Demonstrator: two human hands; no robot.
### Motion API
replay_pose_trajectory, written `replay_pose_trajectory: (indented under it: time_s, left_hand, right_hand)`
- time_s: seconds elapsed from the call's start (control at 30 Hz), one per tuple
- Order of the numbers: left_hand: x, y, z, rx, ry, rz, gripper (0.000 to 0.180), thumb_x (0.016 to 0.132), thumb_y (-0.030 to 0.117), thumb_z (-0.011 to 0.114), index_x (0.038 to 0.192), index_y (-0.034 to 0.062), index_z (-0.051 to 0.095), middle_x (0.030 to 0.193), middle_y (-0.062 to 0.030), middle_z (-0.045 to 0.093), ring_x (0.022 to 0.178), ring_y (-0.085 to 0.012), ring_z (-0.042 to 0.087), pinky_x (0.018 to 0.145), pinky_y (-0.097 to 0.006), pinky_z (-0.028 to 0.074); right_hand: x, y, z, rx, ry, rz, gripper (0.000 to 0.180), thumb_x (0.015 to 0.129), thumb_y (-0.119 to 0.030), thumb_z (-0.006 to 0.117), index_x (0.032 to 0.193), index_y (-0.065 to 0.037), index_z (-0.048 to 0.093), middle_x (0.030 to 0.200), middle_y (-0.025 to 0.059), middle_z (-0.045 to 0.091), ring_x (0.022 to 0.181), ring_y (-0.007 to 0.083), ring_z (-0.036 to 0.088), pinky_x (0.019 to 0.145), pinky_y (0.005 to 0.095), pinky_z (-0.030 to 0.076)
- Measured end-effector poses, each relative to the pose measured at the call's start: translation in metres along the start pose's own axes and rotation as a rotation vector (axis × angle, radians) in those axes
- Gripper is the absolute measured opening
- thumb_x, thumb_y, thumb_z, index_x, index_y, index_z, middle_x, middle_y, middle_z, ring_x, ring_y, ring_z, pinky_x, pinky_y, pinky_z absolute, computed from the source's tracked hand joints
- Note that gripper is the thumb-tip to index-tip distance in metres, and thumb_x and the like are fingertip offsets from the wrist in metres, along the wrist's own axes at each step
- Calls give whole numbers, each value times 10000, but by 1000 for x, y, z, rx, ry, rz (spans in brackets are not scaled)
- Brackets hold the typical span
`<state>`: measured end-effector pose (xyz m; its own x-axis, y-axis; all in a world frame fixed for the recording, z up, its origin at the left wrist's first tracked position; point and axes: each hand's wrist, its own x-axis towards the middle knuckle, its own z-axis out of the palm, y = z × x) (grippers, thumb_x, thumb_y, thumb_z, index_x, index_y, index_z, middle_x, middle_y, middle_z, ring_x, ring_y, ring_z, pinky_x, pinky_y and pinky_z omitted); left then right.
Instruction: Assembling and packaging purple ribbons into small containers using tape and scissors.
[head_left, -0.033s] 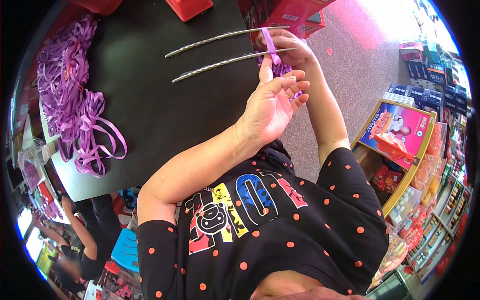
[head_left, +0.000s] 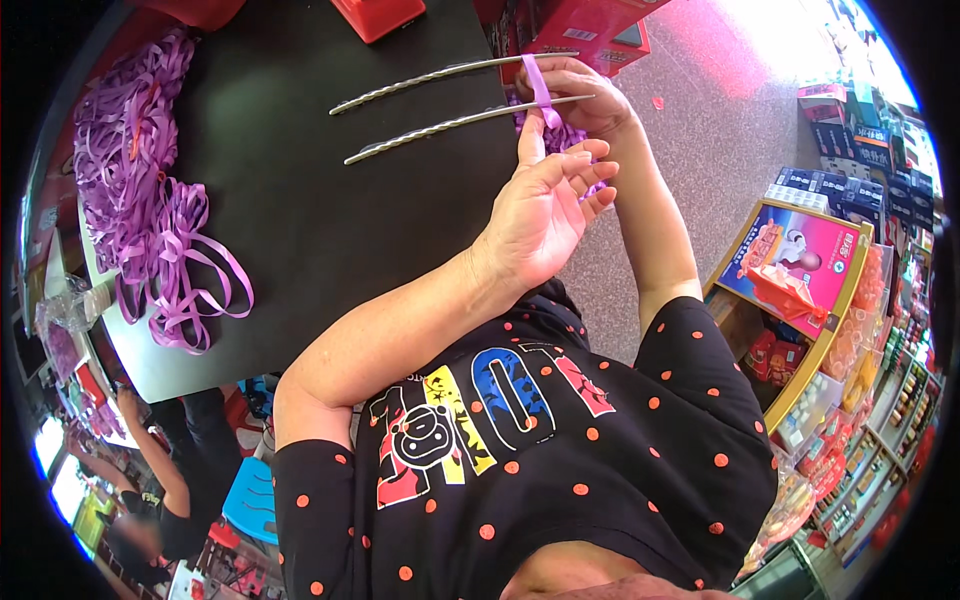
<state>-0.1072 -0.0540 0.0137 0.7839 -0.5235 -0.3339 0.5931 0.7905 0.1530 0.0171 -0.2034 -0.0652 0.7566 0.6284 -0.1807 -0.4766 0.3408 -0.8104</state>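
Two thin twisted metal rods (head_left: 430,137) lie side by side, a gap between them, over the dark tabletop. A flat purple ribbon (head_left: 537,82) is looped across both rods near their right ends. My right hand (head_left: 592,100) is curled round those ends with the ribbon at its fingers; the fingers are partly hidden by the rods and ribbon. Below the rods, my left hand (head_left: 540,215) is turned palm up with its fingers apart. One of its fingers reaches up to the ribbon at the lower rod. More gathered purple ribbon hangs behind the left fingers.
A large heap of purple ribbon (head_left: 135,150) covers the table's left side. The black tabletop (head_left: 290,250) has a red object (head_left: 378,15) at its far edge. Red boxes (head_left: 575,30) stand beyond my right hand. A display stand (head_left: 790,265) is at right. Another person (head_left: 165,510) sits lower left near a blue stool (head_left: 252,500).
My hands, the rods and the ribbon show no visible change. The other person's arm at lower left has shifted slightly.
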Motion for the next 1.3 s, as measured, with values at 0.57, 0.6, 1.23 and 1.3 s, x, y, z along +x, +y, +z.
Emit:
replay_pose_trajectory:
  time_s: [0.57,0.6,1.23,1.3]
  left_hand:
    - [2,-3,-1,33,38,44,776,823,32,499,1439,313,119,1146,-100,476,1069,-251,475,933,-428,403]
    - [2,-4,0,36,31,36,781,827,45,500,1445,319,108,1152,-99,469,1074,-251,469,936,-428,398]
    - [1,0,0,-14,28,20,526,859,190,565,1324,286,339,1047,-60,548,996,-227,525,885,-397,420]
    - [0,0,2,-16,30,14,551,858,188,565,1342,290,321,1057,-63,548,1000,-227,524,887,-396,420]
  right_hand:
    - [-42,-47,33,-206,239,77,260,907,-202,550,1036,-4,659,728,-33,552,637,39,475,598,202,401]
    - [-44,-46,21,-160,234,89,265,910,-225,555,1020,-8,661,741,-34,561,642,35,477,592,192,395]
    - [-12,-11,32,-50,213,202,231,846,-138,648,1028,4,626,890,68,652,788,143,622,723,270,497]
    - [-8,-6,23,-1,167,236,236,839,-140,659,1034,-10,627,884,53,652,778,140,620,704,268,497]
